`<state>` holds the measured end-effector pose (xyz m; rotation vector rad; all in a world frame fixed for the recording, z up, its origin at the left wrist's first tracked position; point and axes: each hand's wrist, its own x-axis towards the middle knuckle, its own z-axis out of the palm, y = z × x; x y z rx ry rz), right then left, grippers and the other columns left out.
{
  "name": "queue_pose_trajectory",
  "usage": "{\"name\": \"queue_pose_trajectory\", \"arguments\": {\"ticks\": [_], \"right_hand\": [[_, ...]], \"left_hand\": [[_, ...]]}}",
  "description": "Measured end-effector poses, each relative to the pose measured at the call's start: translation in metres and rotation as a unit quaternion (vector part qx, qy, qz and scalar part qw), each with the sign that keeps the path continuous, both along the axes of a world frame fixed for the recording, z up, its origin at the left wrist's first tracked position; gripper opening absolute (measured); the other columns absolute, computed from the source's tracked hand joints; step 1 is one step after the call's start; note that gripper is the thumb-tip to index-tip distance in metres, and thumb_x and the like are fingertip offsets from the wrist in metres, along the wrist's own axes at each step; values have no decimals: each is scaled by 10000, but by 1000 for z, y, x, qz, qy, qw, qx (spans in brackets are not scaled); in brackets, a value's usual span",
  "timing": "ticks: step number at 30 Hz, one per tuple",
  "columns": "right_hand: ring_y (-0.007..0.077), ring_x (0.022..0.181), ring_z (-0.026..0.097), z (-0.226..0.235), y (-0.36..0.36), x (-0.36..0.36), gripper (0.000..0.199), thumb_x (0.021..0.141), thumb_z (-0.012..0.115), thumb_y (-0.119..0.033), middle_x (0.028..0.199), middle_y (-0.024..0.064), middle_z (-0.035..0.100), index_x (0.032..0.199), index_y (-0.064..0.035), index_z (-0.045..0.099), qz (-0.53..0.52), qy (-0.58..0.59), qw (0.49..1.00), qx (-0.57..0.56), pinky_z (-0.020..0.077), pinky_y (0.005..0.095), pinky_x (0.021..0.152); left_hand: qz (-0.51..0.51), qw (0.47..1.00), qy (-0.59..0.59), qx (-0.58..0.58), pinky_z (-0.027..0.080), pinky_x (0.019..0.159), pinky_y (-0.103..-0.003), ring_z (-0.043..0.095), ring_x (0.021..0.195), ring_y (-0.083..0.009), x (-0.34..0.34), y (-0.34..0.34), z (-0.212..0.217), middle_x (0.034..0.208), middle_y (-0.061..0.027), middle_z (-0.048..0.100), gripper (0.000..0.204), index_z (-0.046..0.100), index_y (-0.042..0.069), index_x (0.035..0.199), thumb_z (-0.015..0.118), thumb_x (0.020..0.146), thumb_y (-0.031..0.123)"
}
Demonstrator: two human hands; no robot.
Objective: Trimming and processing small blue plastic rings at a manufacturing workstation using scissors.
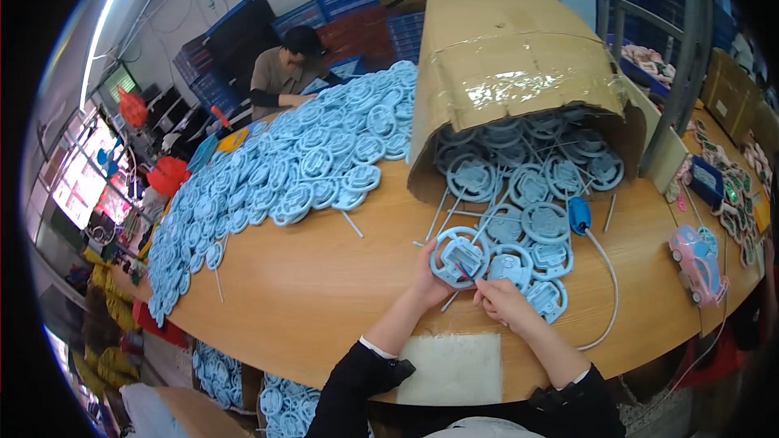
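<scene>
My left hand (425, 279) is closed around the left rim of a light blue toy steering wheel (459, 255), held tilted above the table. In my right hand (501, 302), the fingers pinch a thin dark tool (465, 272). Its tip points into the recess at the wheel's middle; whether it touches is too small to tell, and so is its exact kind. Just beyond and to the right lie several more light blue steering wheels (545, 221), spilling out of a cardboard box (519, 57) tipped on its side.
A large heap of blue steering wheels (316, 164) covers the table's left and far side, with a co-worker (286, 73) behind it. A blue device (578, 215) on a white cable, a pink toy car (696, 266) and a metal frame (677, 73) are at right. A pale mat (450, 369) lies near me.
</scene>
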<state>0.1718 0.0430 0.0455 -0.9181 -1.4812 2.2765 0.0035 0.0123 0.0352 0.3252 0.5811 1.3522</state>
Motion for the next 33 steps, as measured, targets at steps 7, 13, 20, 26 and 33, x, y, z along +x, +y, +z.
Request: {"name": "queue_pose_trajectory", "arguments": {"ticks": [7,13,20,26,33], "right_hand": [[43,325,248,-8,3,6,388,857,378,-335,437,-42,304,675,-8,480,-20,-31,999,13,169,202,284],[35,344,231,-1,4,6,381,860,380,-335,448,-47,290,680,-13,474,7,-27,998,-57,150,195,303],[31,336,221,2,7,6,385,860,384,-339,442,-49,284,670,-16,472,23,-31,997,-68,143,192,298],[33,323,225,3,8,8,381,863,374,-332,430,-50,284,680,-12,470,43,-17,997,-69,154,196,291],[35,321,223,1,7,6,369,861,381,-318,423,-51,285,678,-11,471,45,-12,996,-75,155,198,288]], "left_hand": [[7,1000,13,-9,321,889,-492,410,1068,-335,7,5,-8,1176,-136,418,614,377,86,1173,286,775,545],[8,1000,10,6,324,889,-482,411,1072,-306,2,5,-7,1162,-135,431,610,390,85,1165,294,774,543],[-19,1000,17,17,339,872,-488,432,1059,-291,-3,4,-11,1155,-144,442,632,392,71,1174,310,767,548],[-34,999,17,10,346,878,-462,434,1057,-289,-1,3,-12,1147,-153,445,659,386,58,1175,333,753,562],[28,994,98,-41,346,888,-391,479,999,-259,-9,1,-26,1070,-144,505,553,452,36,1097,352,793,488]]}}
